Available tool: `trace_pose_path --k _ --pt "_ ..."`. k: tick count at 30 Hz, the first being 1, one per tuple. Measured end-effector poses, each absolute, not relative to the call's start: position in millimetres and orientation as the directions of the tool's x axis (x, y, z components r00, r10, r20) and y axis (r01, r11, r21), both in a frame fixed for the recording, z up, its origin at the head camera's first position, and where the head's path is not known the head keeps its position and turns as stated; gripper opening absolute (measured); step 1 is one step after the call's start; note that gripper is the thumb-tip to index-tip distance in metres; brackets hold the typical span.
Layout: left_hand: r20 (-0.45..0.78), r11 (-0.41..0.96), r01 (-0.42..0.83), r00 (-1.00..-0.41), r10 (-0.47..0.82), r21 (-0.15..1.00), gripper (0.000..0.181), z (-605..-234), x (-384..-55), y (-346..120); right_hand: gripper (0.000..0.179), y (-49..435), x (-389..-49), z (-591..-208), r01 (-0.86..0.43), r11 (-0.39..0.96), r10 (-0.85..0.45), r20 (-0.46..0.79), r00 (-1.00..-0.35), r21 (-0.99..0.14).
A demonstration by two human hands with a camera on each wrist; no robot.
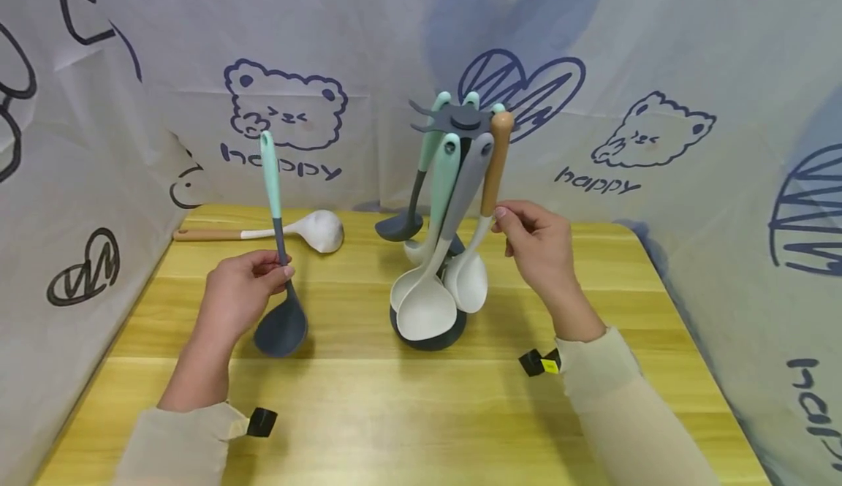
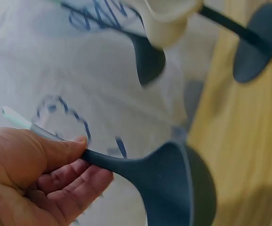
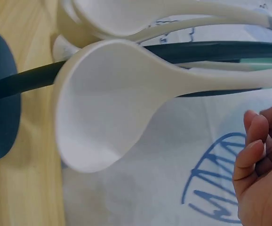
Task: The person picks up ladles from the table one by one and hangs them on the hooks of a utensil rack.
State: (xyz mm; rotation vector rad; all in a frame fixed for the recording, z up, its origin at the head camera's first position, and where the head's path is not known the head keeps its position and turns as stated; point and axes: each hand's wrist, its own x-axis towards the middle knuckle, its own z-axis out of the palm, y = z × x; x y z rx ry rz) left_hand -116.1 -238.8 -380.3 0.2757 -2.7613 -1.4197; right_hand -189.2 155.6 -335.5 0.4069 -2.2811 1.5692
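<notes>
My left hand [image 1: 246,289] pinches the dark stem of a ladle [image 1: 281,325] with a mint handle, holding it upright on the left. In the left wrist view, thumb and fingers close on that stem above the bowl. My right hand [image 1: 539,245] has its thumb and fingertips at the stem of a white ladle [image 1: 467,285] with a wooden handle, on the right side of a dark utensil stand [image 1: 464,120]. The right wrist view shows its other fingers [image 3: 251,157] curled; the pinch point falls outside that frame. Several more utensils hang from the stand.
A white ladle [image 1: 322,231] with a wooden handle lies at the table's back left. The stand's round dark base [image 1: 454,336] rests mid-table [image 1: 368,427]. White cloth walls [image 1: 388,47] with blue drawings rise behind and at both sides.
</notes>
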Motion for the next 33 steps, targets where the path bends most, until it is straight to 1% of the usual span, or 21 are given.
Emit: trace_pose_path --k 4,7,12,15,18,24,28,33 --pt "0.051 0.621 -0.064 -0.985 -0.165 0.781 0.033 -363.3 -111.6 -217.3 0.021 155.9 -182.6 -326.1 -0.531 0.297 -0.008 0.554 -0.832 -0.793" --pt "0.109 0.634 -0.019 -0.981 -0.161 0.773 0.032 -351.7 -107.0 -203.9 0.020 154.3 -176.3 -318.4 -0.606 0.272 -0.018 0.626 -0.780 -0.748" --pt "0.173 0.639 0.050 -0.976 -0.131 0.768 0.029 -337.5 -104.4 -185.4 0.022 148.7 -167.4 -306.0 -0.691 0.260 -0.063 0.702 -0.709 -0.674" --pt "0.208 0.635 0.091 -0.972 -0.112 0.767 0.026 -333.2 -105.8 -175.8 0.024 144.1 -164.8 -300.6 -0.718 0.260 -0.091 0.724 -0.684 -0.646" --pt "0.243 0.634 0.132 -0.966 -0.091 0.762 0.023 -330.5 -107.0 -167.3 0.024 139.9 -164.4 -299.3 -0.717 0.256 -0.090 0.722 -0.686 -0.649" --pt "0.287 0.633 0.201 -0.957 -0.035 0.748 0.024 -324.6 -104.4 -154.1 0.023 134.9 -166.7 -300.6 -0.690 0.286 -0.060 0.707 -0.705 -0.664" --pt "0.290 0.624 0.225 -0.957 -0.003 0.748 0.024 -322.5 -103.0 -146.4 0.020 133.6 -167.3 -300.2 -0.689 0.305 -0.061 0.708 -0.703 -0.658" --pt "0.270 0.621 0.223 -0.963 0.019 0.752 0.024 -321.9 -105.1 -139.5 0.017 132.6 -168.1 -299.3 -0.695 0.301 -0.063 0.713 -0.698 -0.653"
